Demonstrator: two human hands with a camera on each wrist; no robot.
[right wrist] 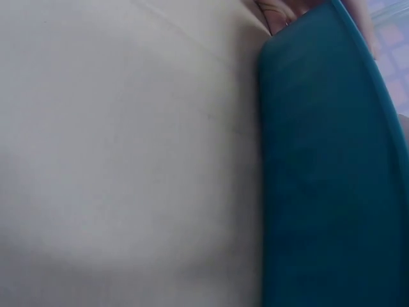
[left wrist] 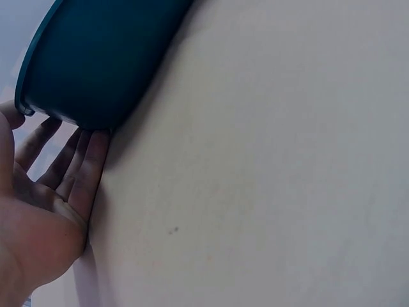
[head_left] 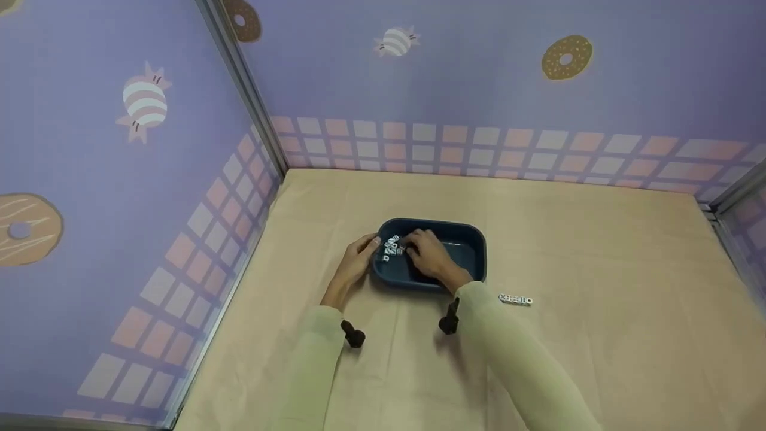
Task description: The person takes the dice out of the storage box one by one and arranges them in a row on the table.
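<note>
A dark blue rectangular tub [head_left: 479, 254] sits on the table with several small white dice [head_left: 392, 246] loose at its left end. My left hand [head_left: 355, 261] holds that end, thumb over the rim and fingers against the outer wall; the left wrist view shows the fingers [left wrist: 86, 169] touching the tub [left wrist: 96, 70] low down. My right hand [head_left: 429, 252] reaches inside over the front rim, its bent fingers beside the dice. Its fingertips are partly hidden, so whether they pinch a die cannot be seen. In the right wrist view the tub's wall [right wrist: 326, 166] hides this hand.
A short straight row of dice [head_left: 515, 300] lies on the beige tablecloth [head_left: 598, 257], right of the tub and near the right sleeve. Purple panels [head_left: 479, 72] with sweets and doughnuts border the table at the back and left.
</note>
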